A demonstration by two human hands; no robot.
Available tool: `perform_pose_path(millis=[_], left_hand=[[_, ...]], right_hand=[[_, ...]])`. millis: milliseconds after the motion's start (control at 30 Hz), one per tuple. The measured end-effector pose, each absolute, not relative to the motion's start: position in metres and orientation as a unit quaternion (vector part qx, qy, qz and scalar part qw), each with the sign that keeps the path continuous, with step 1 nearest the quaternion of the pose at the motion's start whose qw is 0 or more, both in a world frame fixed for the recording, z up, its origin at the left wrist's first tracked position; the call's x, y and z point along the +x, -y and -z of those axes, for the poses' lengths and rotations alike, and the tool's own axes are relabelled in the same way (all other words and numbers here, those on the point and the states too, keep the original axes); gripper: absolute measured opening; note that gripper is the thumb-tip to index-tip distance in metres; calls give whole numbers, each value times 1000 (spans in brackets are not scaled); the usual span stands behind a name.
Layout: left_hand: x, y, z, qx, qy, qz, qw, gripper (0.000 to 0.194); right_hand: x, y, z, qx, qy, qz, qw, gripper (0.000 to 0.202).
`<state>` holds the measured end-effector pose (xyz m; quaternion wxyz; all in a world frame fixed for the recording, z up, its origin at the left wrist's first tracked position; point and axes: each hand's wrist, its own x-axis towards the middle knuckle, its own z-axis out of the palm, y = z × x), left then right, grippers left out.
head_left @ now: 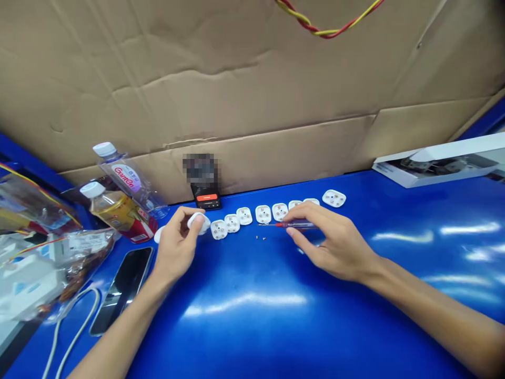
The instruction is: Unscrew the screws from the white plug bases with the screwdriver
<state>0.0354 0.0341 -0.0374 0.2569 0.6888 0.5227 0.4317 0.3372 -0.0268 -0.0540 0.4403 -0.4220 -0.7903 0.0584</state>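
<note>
Between the thumb and fingers of my left hand point(178, 243) is a small white rounded plastic cover point(201, 225). My right hand point(335, 243) grips a screwdriver point(298, 225) with a red, partly clear handle, its thin shaft pointing left. Behind both hands runs a row of similar white rounded pieces with metal contacts, among them one piece point(219, 229) just right of my left hand and another piece point(263, 214) near the screwdriver's tip. A separate white piece point(334, 198) lies beyond my right hand. Two tiny bits point(264, 238) rest on the blue table below the shaft.
At the left stand two bottles, one a yellow-and-red labelled bottle point(120, 210). A phone point(123, 289) and a white cable point(74, 321) lie near plastic bags point(74, 258). Another phone point(205, 189) leans on the cardboard wall point(252, 116). A white box point(437, 163) sits at the right.
</note>
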Motion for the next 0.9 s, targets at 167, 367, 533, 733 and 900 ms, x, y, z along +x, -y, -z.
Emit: perform_pose_path(millis=[167,367,533,733,900], left_hand=[[17,-47,40,723,-546,-378,189,40],[8,-54,45,770,-552,-257,191,52],[10,-53,43,774,-553,-229,205,53],[12,-52,47,784,-551,-219,185,52],[12,-52,51,797,-528,-252,150,47]], right_hand=[[336,27,55,-414,793,-57,444,19],[337,25,58,-412,797,-31,441,18],[337,25,59,-409,800,-26,438,16],[338,25,60,-405,803,-23,436,16],[338,24,60,-404,806,-13,432,18]])
